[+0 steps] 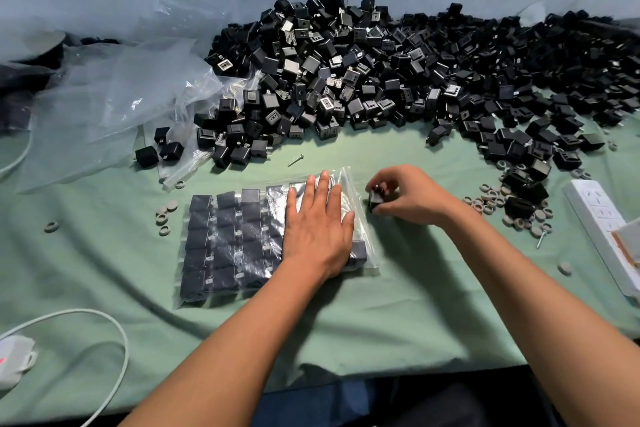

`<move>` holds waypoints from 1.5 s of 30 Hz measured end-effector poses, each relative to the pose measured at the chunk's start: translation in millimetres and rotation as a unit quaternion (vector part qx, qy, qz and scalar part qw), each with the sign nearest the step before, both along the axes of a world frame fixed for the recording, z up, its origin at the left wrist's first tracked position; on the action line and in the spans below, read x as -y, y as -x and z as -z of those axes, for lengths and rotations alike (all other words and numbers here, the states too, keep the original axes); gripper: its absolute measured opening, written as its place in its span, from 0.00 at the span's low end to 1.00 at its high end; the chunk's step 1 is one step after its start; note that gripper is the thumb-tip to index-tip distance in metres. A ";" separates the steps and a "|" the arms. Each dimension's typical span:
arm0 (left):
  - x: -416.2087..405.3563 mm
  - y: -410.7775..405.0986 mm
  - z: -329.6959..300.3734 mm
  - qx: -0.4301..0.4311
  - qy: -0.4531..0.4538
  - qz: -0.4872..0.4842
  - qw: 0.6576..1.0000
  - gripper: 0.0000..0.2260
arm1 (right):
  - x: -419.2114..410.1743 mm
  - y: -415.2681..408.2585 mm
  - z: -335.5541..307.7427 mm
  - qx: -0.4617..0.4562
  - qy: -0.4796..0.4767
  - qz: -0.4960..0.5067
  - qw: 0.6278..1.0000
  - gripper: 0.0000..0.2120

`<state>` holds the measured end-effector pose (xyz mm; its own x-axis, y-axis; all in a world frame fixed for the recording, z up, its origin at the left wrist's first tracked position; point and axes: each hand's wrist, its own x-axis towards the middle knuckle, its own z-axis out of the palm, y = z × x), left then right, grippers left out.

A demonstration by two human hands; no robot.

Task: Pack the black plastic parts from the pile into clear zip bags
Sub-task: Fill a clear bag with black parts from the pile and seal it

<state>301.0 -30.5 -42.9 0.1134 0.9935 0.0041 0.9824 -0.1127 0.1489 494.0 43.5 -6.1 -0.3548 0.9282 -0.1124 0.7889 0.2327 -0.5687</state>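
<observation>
One bag nearly full, a big heap still to go

Most of one clear zip bag point(242, 246) is packed: black plastic parts lie inside it in neat rows, flat on the green cloth point(415, 305), with only the end near the bag's open mouth seemingly left to fill. The left hand point(317, 229) lies flat with straight fingers on top of the bag, pressing the rows down. The right hand point(407, 196), just beside the bag's mouth, pinches a single black part point(374, 200) in curled fingers, apparently about to slide it in.

Far more remains: the pile point(381, 73) of small, boxy black parts, some showing metal prongs, sprawls across the back of the cloth. Spare empty bags point(131, 100) lie crumpled to the left.
</observation>
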 end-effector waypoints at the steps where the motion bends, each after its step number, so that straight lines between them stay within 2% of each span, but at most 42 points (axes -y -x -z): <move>1: 0.3 0.1 -0.2 0.001 -0.001 0.000 1.000 0.29 | 5.4 0.7 0.0 0.004 0.007 -0.027 1.000 0.19; 4: 0.7 0.4 0.0 0.010 -0.003 -0.004 1.000 0.29 | 15.7 6.4 2.8 -0.011 0.010 -0.091 0.996 0.22; 6: 1.3 0.3 0.3 0.014 -0.004 -0.004 1.000 0.29 | 19.0 10.2 4.7 -0.023 -0.002 -0.100 0.995 0.23; 10: 2.6 0.8 1.3 0.016 -0.005 -0.004 1.000 0.28 | 20.4 12.4 8.7 -0.082 -0.008 -0.075 0.994 0.16; 14: 1.1 0.4 1.3 0.018 -0.007 -0.005 1.000 0.28 | 18.7 9.4 12.7 -0.008 -0.062 -0.088 0.994 0.18; 17: 1.0 0.7 1.6 0.020 -0.005 -0.005 1.000 0.29 | 18.1 11.2 14.0 0.003 -0.060 -0.109 0.992 0.17; 19: 1.5 1.1 1.8 0.022 -0.005 -0.005 1.000 0.28 | 19.7 12.2 15.8 -0.035 -0.038 -0.121 0.991 0.14; 21: 1.4 0.8 2.4 0.022 -0.008 -0.004 1.000 0.28 | 22.9 11.1 17.8 -0.119 0.016 -0.100 0.988 0.14; 24: 0.4 0.5 3.0 0.032 -0.011 -0.006 0.999 0.29 | 27.6 9.4 22.2 -0.233 0.101 -0.076 0.964 0.13; 26: 0.7 0.9 2.1 0.036 -0.012 -0.008 0.999 0.29 | 28.8 8.1 23.8 -0.270 0.145 -0.083 0.948 0.11; 28: 1.6 1.5 -0.5 0.066 -0.013 -0.008 0.998 0.28 | 28.8 6.4 23.2 -0.285 0.163 -0.087 0.941 0.10; 32: 0.5 8.2 -10.0 0.248 -0.032 -0.032 0.968 0.21 | 29.0 3.9 21.7 -0.288 0.173 -0.085 0.938 0.11; 33: -0.7 13.1 -11.4 0.267 -0.041 -0.041 0.962 0.19 | 29.2 3.5 22.4 -0.290 0.178 -0.086 0.937 0.10; 36: -2.3 28.8 -8.1 0.196 -0.053 -0.034 0.979 0.15 | 28.5 2.1 24.6 -0.294 0.193 -0.071 0.933 0.10; 39: 0.3 35.1 -0.6 0.129 -0.043 -0.011 0.991 0.19 | 28.6 6.8 22.7 -0.273 0.178 -0.056 0.944 0.07; 42: 0.4 33.9 6.1 0.099 -0.043 -0.011 0.994 0.22 | 30.9 12.7 20.9 -0.254 0.154 -0.038 0.954 0.07; 45: 0.0 33.6 8.1 0.079 -0.043 -0.016 0.996 0.24 | 31.8 12.2 21.5 -0.270 0.160 -0.031 0.949 0.12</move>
